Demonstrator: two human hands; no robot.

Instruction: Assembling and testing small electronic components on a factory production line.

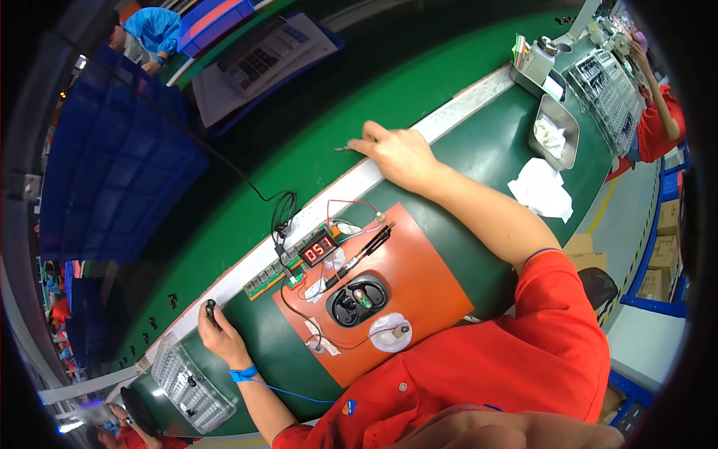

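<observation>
My left hand (222, 338), a blue wrist strap below it, is closed on a small black earbud-like part (212, 307) beside the white rail at the left. Across the rail, my right hand (400, 156) reaches over the green belt, fingers pinched. A small greyish thing (343, 148) shows at its fingertips, too small to name. Between my arms an orange mat (437, 288) lies on the bench. On it sits a black earbud case (357, 299), lid up, with a small greenish piece inside. Behind the case lie a black pen (360, 258) and a circuit board with a lit red display (318, 248).
Thin wires and a black cable (283, 217) run around the board. A clear parts tray (191, 389) stands at left. At right are a metal tray (555, 133), white cloth (542, 188) and another clear tray (607, 97). Small black parts (172, 300) lie on the belt (314, 161). Co-workers sit nearby.
</observation>
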